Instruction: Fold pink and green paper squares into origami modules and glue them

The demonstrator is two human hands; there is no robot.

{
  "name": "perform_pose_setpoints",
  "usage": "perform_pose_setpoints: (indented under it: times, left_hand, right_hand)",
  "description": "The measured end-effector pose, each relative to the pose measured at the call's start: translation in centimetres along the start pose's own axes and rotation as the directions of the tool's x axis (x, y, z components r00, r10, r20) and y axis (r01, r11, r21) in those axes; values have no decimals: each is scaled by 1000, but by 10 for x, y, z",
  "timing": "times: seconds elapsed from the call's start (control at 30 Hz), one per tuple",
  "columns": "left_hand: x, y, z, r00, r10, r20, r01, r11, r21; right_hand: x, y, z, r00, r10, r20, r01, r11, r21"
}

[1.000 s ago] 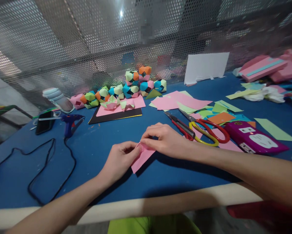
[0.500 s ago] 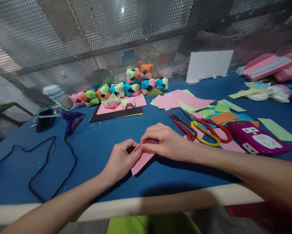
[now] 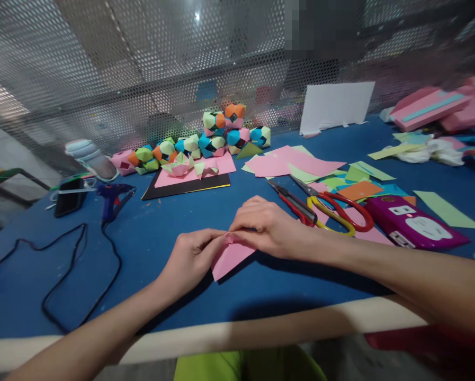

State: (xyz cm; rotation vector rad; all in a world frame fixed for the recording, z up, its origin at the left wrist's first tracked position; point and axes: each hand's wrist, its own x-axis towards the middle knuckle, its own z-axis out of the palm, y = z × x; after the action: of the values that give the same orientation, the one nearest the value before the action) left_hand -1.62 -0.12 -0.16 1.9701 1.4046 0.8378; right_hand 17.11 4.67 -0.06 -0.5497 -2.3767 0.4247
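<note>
Pink paper (image 3: 232, 259), a small piece, sits between the 2 bare hands near the middle of the blue bench (image 3: 173, 217), close to the pale front edge. At its upper edge, the left hand (image 3: 191, 259) pinches from one side with thumb and fingers closed; the right hand (image 3: 267, 225) grips from the other, its fingers curled and its thumb pressed on the sheet. The 2 sets of fingertips nearly meet, and a free corner of the paper points back toward the person. Just beyond the right hand lie a red cutter (image 3: 295, 205) and scissors (image 3: 312, 192) with 1 red and 1 yellow handle; a purple socket block (image 3: 386, 214) sits beside them. Well to the left rests a blue glue gun (image 3: 110, 198). Folded paper balls (image 3: 211, 144) line the back, 2 perched on top.
</note>
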Motion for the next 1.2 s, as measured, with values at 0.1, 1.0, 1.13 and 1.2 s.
perform_pose_setpoints:
  times: [0.1, 1.0, 1.13, 1.2]
  left_hand:
    - [-1, 0, -2, 998, 58, -20, -57, 997, 53]
    - [3, 0, 0, 992, -39, 122, 34, 999, 38]
    - [2, -4, 9, 995, -33, 94, 28, 998, 58]
    - [2, -4, 9, 994, -34, 100, 29, 998, 52]
  right_hand:
    - [0, -2, -2, 999, 35, 18, -36, 999, 20]
    - [0, -4, 0, 1000, -18, 14, 18, 999, 35]
    - [-4, -5, 5, 993, -114, 39, 116, 992, -41]
    - [-5, -5, 6, 988, -143, 61, 148, 986, -82]
